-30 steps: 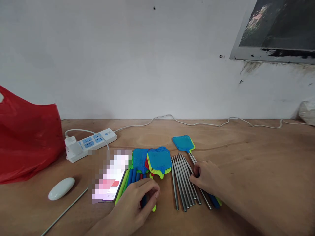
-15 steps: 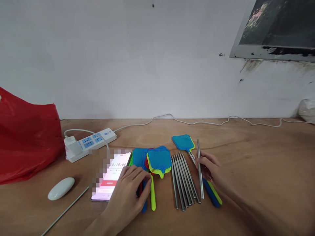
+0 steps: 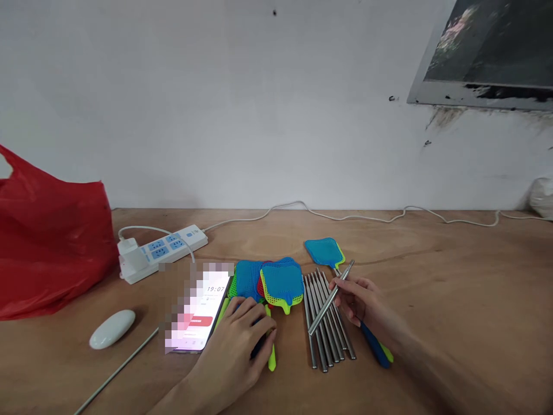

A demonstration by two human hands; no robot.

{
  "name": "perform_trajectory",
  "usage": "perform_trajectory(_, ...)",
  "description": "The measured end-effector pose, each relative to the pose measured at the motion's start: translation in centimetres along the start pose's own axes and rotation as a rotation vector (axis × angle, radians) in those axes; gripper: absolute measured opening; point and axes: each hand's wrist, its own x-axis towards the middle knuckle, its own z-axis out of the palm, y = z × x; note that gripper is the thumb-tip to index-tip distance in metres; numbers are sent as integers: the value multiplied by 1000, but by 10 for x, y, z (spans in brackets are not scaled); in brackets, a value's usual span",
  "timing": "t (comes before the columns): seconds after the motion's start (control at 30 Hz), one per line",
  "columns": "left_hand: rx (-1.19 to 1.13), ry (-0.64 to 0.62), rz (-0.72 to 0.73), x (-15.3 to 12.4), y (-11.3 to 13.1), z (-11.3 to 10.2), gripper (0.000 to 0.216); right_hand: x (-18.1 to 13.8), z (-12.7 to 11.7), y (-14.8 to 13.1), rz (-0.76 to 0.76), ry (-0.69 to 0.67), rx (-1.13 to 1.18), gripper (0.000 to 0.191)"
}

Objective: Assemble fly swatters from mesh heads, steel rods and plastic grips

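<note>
My right hand (image 3: 358,297) is closed, pinching a shiny metal tube (image 3: 328,302) that slants above a row of several similar metal rods (image 3: 326,340) lying side by side. My left hand (image 3: 242,340) is closed around a dark blue handle (image 3: 259,347), mostly hidden by the fingers. A yellow-green handle (image 3: 272,362) lies just beside it. Behind my left hand is a pile of mesh fly swatter heads (image 3: 280,281), blue, green, red and yellow-green. A blue and yellow-green fly swatter (image 3: 324,252) lies partly behind my right hand, its blue handle (image 3: 374,344) showing below.
A lit phone (image 3: 203,311) with a timer lies left of my left hand. Farther left are a white power strip (image 3: 166,251) with cables, a white oval object (image 3: 112,329) and a red plastic bag (image 3: 52,242). A white wall (image 3: 259,115) backs the wooden table (image 3: 466,300).
The metal tube has swung from nearly upright to a slant, its lower end moving left over the rods. My left hand has curled more around the blue handle. The view shifted slightly.
</note>
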Motion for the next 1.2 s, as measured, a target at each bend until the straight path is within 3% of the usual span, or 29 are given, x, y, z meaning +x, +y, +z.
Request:
perform_trajectory(0.1, 56, -26, 4, 0, 1, 0, 21, -1, 1, 1, -4, 4, -7, 43)
perform_trajectory(0.3, -85, -144, 38, -1, 10, -4, 16, -2, 6, -4, -2, 29, -28, 43)
perform_trajectory(0.5, -83, -227, 37, 0, 13, -6, 9, -1, 5, -1, -20, 61, -20, 47)
perform_trajectory(0.73, -147, -230, 16, -4, 12, 1, 18, 0, 4, 2, -24, 61, 2, 47)
perform_trajectory(0.97, -403, -110, -91, -3, 16, -5, 16, -1, 2, -1, -56, 47, 34, 42)
perform_trajectory(1.2, -494, -72, -125, 0, 14, -4, 11, -5, 5, -5, -61, 6, 43, 45)
